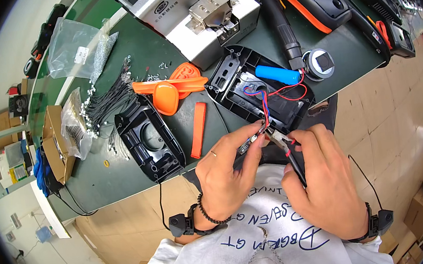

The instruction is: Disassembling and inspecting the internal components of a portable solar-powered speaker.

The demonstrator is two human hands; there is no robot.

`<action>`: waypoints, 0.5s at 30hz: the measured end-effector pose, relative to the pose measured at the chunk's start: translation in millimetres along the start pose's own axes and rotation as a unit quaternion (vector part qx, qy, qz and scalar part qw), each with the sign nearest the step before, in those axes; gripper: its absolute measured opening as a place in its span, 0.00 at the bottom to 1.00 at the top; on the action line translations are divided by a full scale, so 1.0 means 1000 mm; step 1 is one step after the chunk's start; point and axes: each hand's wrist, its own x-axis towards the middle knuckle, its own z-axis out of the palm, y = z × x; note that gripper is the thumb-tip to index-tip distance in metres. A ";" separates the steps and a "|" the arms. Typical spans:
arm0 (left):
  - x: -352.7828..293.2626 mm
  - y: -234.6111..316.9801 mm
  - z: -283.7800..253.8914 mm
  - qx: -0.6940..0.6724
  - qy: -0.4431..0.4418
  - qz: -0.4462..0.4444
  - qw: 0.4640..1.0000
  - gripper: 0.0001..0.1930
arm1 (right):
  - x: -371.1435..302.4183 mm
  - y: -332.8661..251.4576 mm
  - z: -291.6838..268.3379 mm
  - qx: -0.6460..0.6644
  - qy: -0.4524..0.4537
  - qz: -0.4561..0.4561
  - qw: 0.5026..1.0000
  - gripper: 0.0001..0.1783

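Between the thumb and forefinger of my left hand (230,161), a small circuit board (249,143) is pinched. Red and blue wires (264,105) run up from it into a black plastic housing half (237,57). My right hand (322,182) is closed around pliers (293,162) with black and red handles; their jaws are at the wires beside the board. Whether the jaws grip a wire cannot be made out. A blue cylindrical battery (277,75) rests across the housing, and a round speaker (319,64) is beside it, near the red wires.
A second black housing half (150,138), an orange strip (199,129) and orange plastic parts (166,99) lie to the left. Behind them are black cables (113,101) and a bag of screws (103,56). A screw feeder (200,25) and electric screwdriver (280,21) occupy the back.
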 end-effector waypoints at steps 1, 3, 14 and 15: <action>0.002 -0.002 0.000 0.006 0.006 0.028 1.000 0.16 | 0.001 0.000 0.000 -0.004 0.002 -0.005 1.000 0.24; 0.004 -0.003 -0.001 0.013 0.012 0.055 0.998 0.16 | 0.002 0.000 0.000 -0.008 0.005 -0.011 1.000 0.24; 0.006 -0.004 -0.002 0.033 0.007 0.065 0.997 0.13 | 0.004 -0.003 0.004 -0.023 0.005 -0.010 1.000 0.23; 0.006 -0.004 -0.002 0.033 0.006 0.065 0.997 0.13 | 0.004 -0.003 0.005 -0.023 0.005 -0.010 1.000 0.23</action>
